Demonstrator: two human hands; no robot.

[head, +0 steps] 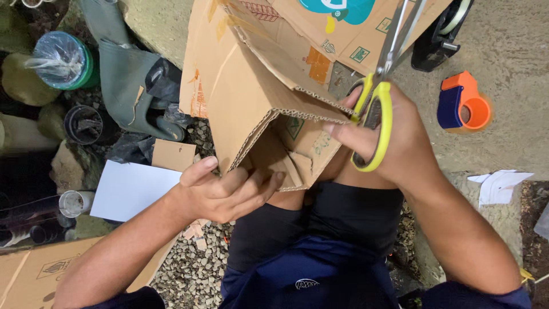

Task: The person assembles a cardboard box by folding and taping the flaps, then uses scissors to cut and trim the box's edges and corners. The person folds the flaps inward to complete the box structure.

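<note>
Gripping the folded cardboard box (269, 97) from below at frame centre, your left hand (223, 194) pinches its lower flap; right of it, your right hand (394, 143) clasps yellow-handled scissors (380, 97), blades up across the cardboard's upper edge.

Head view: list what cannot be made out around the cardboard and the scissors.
- Scissors: the blade tips run off the top edge of the head view, so where they end is unseen.
- Cardboard: its upper part is cut off by the top edge.
- Left hand: the fingertips curl under the cardboard's folded edge, hidden by it.
- Right hand: its fingers pass through the yellow handles, partly covered by them.
- Tape dispenser: whether it holds tape cannot be told.
</note>
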